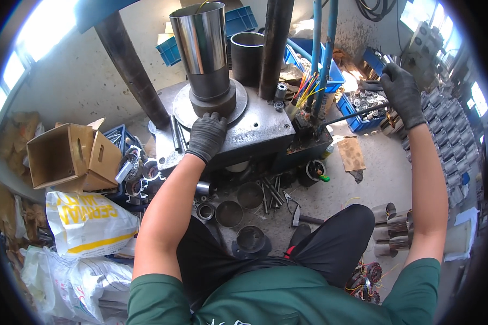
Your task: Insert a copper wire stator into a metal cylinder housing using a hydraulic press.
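While left hand (207, 138) touches the dark ring (217, 104) under the upright shiny tube (200, 46) on the steel bench (260, 123), whether its fingers grip cannot be told; right hand (402, 95) has fingers clamped on the lever (355, 114).

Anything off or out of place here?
Floor clutter: a hammer lies near the person's shoe, with loose metal rods scattered nearby, a likely trip hazard. The shiny cylinder appears to lean, possibly just lens distortion. No obvious spill.
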The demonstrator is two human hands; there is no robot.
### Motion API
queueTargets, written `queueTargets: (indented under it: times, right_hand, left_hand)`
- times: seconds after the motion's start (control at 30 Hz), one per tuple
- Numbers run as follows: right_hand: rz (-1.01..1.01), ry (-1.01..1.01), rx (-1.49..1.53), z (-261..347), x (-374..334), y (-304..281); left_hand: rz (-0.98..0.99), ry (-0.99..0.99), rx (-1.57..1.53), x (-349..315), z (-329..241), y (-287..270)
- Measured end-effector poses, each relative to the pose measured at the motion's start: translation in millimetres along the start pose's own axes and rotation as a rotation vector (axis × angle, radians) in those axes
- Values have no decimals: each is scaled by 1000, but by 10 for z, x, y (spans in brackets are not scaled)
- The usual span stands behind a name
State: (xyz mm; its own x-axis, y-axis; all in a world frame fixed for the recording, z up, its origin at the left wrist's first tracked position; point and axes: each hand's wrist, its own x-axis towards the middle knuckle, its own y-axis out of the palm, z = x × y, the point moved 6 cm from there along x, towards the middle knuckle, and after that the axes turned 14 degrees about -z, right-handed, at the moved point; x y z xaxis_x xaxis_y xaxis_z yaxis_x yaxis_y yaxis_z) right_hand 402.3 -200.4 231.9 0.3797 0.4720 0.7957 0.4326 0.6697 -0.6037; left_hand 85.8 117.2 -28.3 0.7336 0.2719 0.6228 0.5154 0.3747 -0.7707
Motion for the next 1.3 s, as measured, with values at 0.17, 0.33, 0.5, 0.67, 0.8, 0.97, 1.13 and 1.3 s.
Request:
queueTargets:
  times: [0.17, 0.33, 0.5, 0.67, 0.8, 0.97, 1.13, 1.3]
  right_hand:
    - [-1, -65, 50, -72, -749, -444]
    - [347, -107, -215, -19, -1390, -653]
    - [378, -380, -91, 944, -1008, -662]
    - [-49, -573, 398, 2456, -113, -245]
    - [-250, -599, 510, 3451, 670, 349]
    - [337, -603, 375, 4108, 1191, 1146]
    - [672, -580, 307, 3954, 1093, 1114]
    - [899, -725, 225, 3515, 712, 925]
  left_hand:
    - [-106, -387, -316, -89, 290, -103]
    - [-513, -806, -678, -190, 801, -322]
    - [-362, -1068, -1065, -68, 562, -113]
    - [-356, -1134, -1563, 232, -5, -66]
    - [-323, -1328, -1797, 355, -154, 62]
    - [-266, -1573, -1988, 368, -120, 293]
    - [-235, -1689, -2293, 381, -105, 239]
    - [-167, -1566, -2425, 396, -157, 187]
